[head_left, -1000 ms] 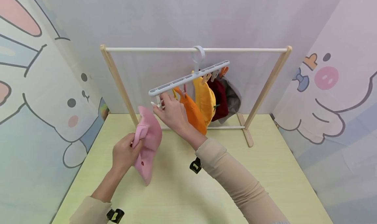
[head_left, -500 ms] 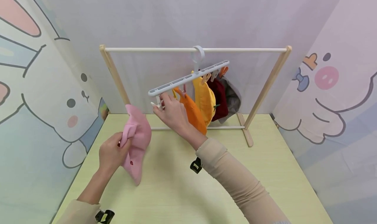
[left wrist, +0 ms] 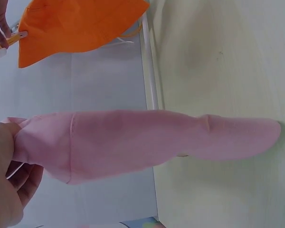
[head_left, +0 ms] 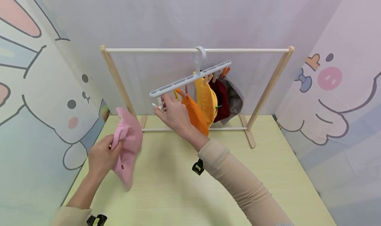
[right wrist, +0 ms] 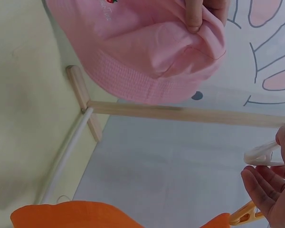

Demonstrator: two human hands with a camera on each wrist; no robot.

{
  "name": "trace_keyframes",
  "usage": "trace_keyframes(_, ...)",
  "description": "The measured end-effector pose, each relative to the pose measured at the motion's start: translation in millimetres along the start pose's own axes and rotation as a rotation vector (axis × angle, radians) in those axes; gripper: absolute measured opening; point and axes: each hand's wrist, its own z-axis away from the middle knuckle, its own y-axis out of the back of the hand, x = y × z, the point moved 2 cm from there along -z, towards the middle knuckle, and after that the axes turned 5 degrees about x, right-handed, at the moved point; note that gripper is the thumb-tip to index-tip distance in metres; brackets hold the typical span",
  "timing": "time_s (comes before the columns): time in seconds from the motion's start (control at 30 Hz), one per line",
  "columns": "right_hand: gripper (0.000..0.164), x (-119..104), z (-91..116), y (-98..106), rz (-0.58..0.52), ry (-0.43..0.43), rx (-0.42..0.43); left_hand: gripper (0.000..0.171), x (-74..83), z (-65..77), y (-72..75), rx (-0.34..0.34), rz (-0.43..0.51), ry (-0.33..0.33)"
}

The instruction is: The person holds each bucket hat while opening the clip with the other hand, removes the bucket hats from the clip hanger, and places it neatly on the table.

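My left hand (head_left: 102, 155) grips a pink bucket hat (head_left: 133, 145) by its crown, left of the rack. In the right wrist view a small strawberry mark shows on the hat. My right hand (head_left: 175, 113) pinches a white clothespin (right wrist: 261, 156) at the near left end of a pale hanger (head_left: 175, 85); the hat and clothespin are apart. Beside that hand an orange bucket hat (head_left: 196, 115) hangs from clips, one of them a yellow clothespin (right wrist: 245, 213). Farther along hang a yellow hat (head_left: 205, 98), a dark red hat (head_left: 220, 98) and a grey hat (head_left: 236, 102).
The hanger hooks over the white top bar (head_left: 244, 50) of a rack with wooden legs (head_left: 269, 90). A lower white bar (head_left: 229, 129) runs close above the pale yellow tabletop (head_left: 184, 193). Printed cloth walls (head_left: 44, 97) stand on the sides.
My left hand has moved left with the pink bucket hat, away from the hanger. The right hand stays in place, still pinching the white clothespin.
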Motion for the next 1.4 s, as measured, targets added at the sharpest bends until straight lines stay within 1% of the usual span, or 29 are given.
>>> trace_keyframes(0.13,0.026,-0.4,0.1,0.0,0.002,0.009,0.004,0.018,-8.3,0.5,4.0,-0.002,-0.015,-0.001)
trace_keyframes(0.33,0.027,-0.3,0.0,-0.5,-0.007,0.007,-0.005,0.024,-24.8,-0.5,8.5,-0.031,-0.073,0.033)
trace_keyframes(0.43,0.027,0.0,0.0,-0.9,-0.007,0.006,-0.007,0.025,-33.1,-3.0,10.6,-0.057,-0.105,0.058)
trace_keyframes(0.57,0.026,0.9,0.1,-1.8,-0.004,0.005,-0.007,0.026,-41.7,-7.3,14.3,-0.125,-0.151,0.099)
trace_keyframes(0.77,0.027,1.9,0.2,-2.6,-0.005,-0.001,-0.009,0.026,-52.1,-15.1,21.6,-0.164,-0.181,0.092)
trace_keyframes(0.87,0.026,2.1,0.1,-2.8,-0.007,-0.005,-0.011,0.025,-55.6,-18.4,25.1,-0.203,-0.189,0.1)
trace_keyframes(1.0,0.027,2.6,-0.2,-2.9,0.002,-0.008,-0.012,0.019,-59.8,-22.6,28.7,-0.311,-0.202,0.131)
trace_keyframes(1.1,0.027,3.3,0.0,-3.1,0.006,-0.01,-0.014,0.015,-64.3,-26.2,30.4,-0.381,-0.219,0.136)
trace_keyframes(1.2,0.027,3.4,0.1,-3.4,0.004,-0.01,-0.016,0.013,-68.1,-28.9,31.6,-0.391,-0.234,0.106)
trace_keyframes(1.23,0.027,3.3,0.1,-3.3,0.002,-0.01,-0.017,0.013,-69.9,-29.6,31.7,-0.384,-0.24,0.092)
trace_keyframes(1.4,0.027,2.4,-0.6,-2.7,-0.001,-0.009,-0.021,0.014,-78.7,-33.1,31.8,-0.425,-0.283,0.094)
